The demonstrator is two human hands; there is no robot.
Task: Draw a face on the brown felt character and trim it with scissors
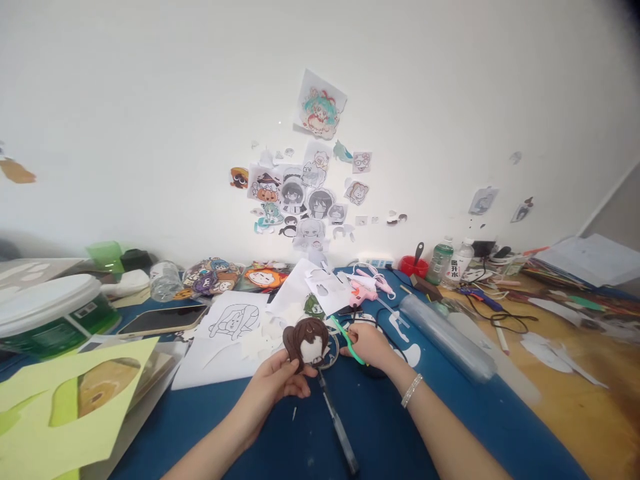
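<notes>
My left hand grips a flat cutout head with dark brown hair, a side ponytail and a blank white face, holding it by its lower left edge. Just right of it, my right hand is closed round a slim green tool; its exact kind is hard to make out. The tool's upper end is near the cutout's right side, seemingly apart from it. Below the cutout, a slim pen-like tool with a clear barrel lies on the blue mat. A ring-shaped item is partly hidden behind both hands.
A line drawing on white paper and a phone lie left, beside a white-lidded tub. A pink glue gun stands behind my right hand. Rightward are a clear plastic roll, bottles and a red bowl.
</notes>
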